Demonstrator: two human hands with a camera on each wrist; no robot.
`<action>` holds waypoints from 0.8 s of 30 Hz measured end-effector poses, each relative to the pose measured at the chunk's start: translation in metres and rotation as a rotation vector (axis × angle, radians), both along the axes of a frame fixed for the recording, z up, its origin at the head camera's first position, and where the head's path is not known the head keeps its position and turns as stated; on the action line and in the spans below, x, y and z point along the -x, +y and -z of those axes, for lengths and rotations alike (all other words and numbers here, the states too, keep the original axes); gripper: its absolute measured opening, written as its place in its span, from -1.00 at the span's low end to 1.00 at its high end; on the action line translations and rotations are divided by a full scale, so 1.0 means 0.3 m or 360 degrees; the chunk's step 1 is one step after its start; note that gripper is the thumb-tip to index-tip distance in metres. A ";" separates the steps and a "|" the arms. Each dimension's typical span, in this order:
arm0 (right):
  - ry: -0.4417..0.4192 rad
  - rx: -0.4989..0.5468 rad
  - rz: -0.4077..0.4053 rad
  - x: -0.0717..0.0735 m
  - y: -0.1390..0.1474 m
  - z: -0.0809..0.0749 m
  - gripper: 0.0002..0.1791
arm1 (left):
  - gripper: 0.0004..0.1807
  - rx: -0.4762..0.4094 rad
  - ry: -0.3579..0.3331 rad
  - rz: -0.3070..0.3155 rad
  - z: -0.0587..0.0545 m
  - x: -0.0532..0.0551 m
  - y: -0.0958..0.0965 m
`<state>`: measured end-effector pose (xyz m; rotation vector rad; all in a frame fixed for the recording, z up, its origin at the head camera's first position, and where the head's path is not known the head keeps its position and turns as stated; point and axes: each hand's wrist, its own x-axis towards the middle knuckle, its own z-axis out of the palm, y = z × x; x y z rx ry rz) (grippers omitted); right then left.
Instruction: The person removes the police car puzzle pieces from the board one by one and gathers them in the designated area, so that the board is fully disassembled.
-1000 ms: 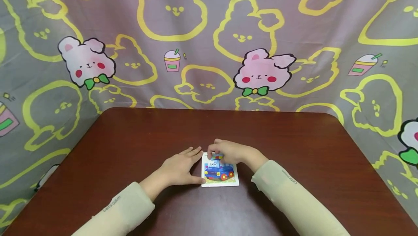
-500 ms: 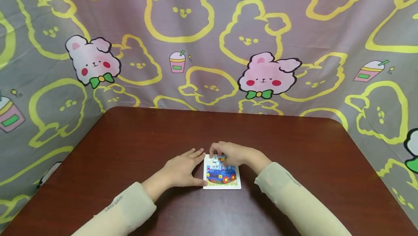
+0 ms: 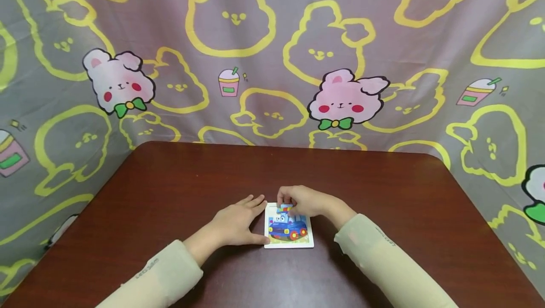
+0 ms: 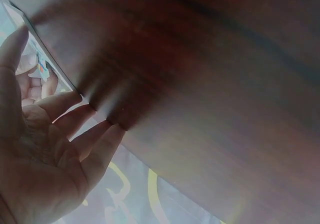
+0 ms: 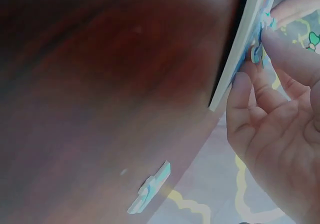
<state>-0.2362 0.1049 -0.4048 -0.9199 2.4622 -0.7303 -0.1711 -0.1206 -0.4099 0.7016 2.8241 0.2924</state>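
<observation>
At the twelve o'clock part of the small white-rimmed puzzle board (image 3: pixel 289 245), twelve being the side away from the person, a colourful piece (image 3: pixel 285 209) sits between the thumb and curled fingers of the right hand (image 3: pixel 304 200). That hand, the nearer of the two, reaches in from about two o'clock and pinches the piece, thumb on the side toward four and fingers arching over from the far side. The piece's long axis seems to run roughly from nine to three, though fingertips cover part of it; from the right wrist it looks tipped up rather than flush, and whether its lower edge touches the board cannot be told. From the grip, the blue car picture (image 3: pixel 286 228) lies toward six o'clock. At nine o'clock the left hand (image 3: pixel 236 223) grips nothing: its fingers are spread and extended, thumb at the board's seven o'clock corner, fingertips by the eleven o'clock corner. The board lies flat on the dark red table (image 3: pixel 362 171). Toward seven o'clock in the right wrist view, a loose segment (image 5: pixel 150 188) lies on the tabletop, well apart from the board; it cannot be picked out from the head.
</observation>
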 end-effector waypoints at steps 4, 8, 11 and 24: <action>-0.0018 0.0048 -0.0008 -0.001 0.004 -0.004 -0.77 | 0.08 0.0007 -0.0020 0.0006 0.007 -0.002 -0.001; -0.0004 0.0117 -0.0038 0.003 0.010 -0.011 -0.77 | 0.08 0.0023 0.0009 0.0008 0.010 -0.001 -0.004; -0.0001 0.0149 -0.0048 0.005 0.011 -0.015 -0.77 | 0.08 0.0015 0.0030 0.0015 0.010 -0.001 -0.007; 0.0043 0.0141 0.0029 0.007 -0.010 -0.010 -0.81 | 0.07 0.0019 0.0033 0.0011 0.010 0.000 -0.006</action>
